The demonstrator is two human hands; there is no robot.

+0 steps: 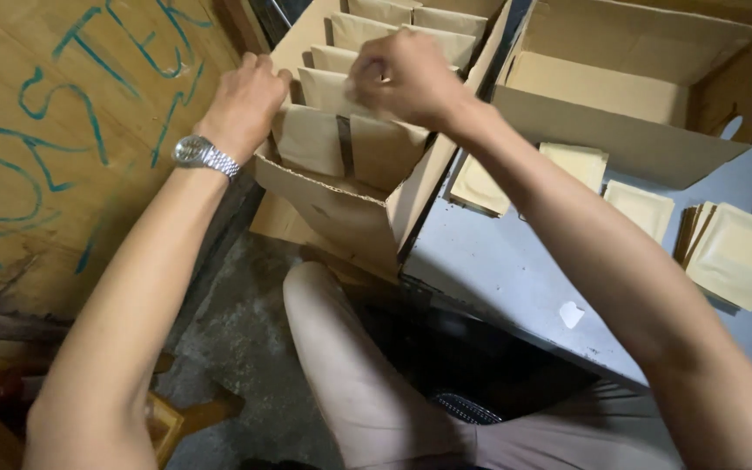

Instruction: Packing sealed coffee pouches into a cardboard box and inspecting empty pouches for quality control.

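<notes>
A tilted cardboard box (332,204) leans against the grey table and holds rows of tan paper pouches (311,139) standing on edge. My left hand (241,104), with a metal wristwatch (204,156) on the wrist, rests on the box's left rim beside the pouches, fingers curled over the edge. Over the middle of the box hovers my right hand (402,78), blurred, with its fingers closed; whether it pinches a pouch I cannot tell.
An open cardboard box (637,139) stands on the grey table (498,261) to the right. Tan pouches lie on the table, singly (640,207) and in stacks (737,254). A big cardboard sheet with blue scrawl (54,148) stands at left. My knee (332,348) is below.
</notes>
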